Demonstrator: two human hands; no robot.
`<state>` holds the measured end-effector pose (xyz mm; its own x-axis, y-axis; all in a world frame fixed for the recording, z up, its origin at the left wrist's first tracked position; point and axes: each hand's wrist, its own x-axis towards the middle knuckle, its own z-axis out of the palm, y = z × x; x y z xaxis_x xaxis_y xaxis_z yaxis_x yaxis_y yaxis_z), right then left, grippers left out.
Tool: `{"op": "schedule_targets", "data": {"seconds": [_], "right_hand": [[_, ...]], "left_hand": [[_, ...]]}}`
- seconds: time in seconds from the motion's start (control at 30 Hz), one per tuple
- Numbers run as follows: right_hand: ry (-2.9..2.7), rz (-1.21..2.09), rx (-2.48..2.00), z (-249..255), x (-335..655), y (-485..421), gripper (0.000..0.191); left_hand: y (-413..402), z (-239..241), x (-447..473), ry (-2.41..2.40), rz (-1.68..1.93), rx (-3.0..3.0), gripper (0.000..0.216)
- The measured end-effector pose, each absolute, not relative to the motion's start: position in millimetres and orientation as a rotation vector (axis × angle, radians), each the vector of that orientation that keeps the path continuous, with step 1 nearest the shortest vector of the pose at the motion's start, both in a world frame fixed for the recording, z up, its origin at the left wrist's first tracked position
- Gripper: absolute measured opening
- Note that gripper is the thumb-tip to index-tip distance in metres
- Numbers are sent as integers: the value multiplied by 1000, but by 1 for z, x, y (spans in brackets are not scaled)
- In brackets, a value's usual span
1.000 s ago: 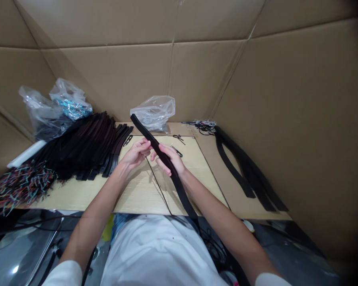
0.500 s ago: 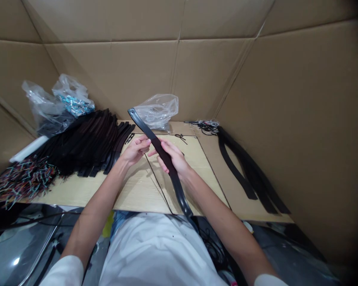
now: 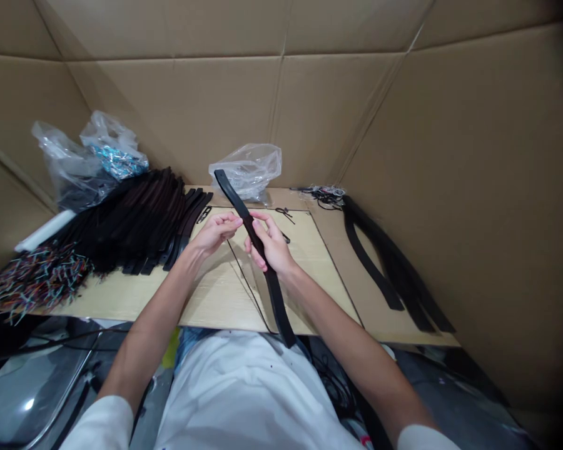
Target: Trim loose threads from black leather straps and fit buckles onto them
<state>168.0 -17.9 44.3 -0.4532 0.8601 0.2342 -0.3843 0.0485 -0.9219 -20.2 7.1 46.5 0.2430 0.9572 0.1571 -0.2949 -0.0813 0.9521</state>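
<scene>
Black strip, gripped in our right hand, has rolled from glossy to duller side, presenting another face beside our left hand, pinched, perhaps on cord.

1. The person wore a white top, its cloth softly creased across the front.
2. A few tiny dark specks dotted that front.
3. The left sleeve and right sleeve were white too, leaving the forearms uncovered.
4. Blue cloth showed at the waist's left side.
5. Left hand and right hand were bare.
</scene>
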Motion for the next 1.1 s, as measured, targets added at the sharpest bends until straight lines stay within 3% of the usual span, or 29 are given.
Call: {"op": "schedule_targets", "data": {"seconds": [1.1], "right_hand": [[-1294, 1729, -542, 47, 170, -20, 62]], "left_hand": [[7, 46, -16, 629, 1151, 1216, 58]]}}
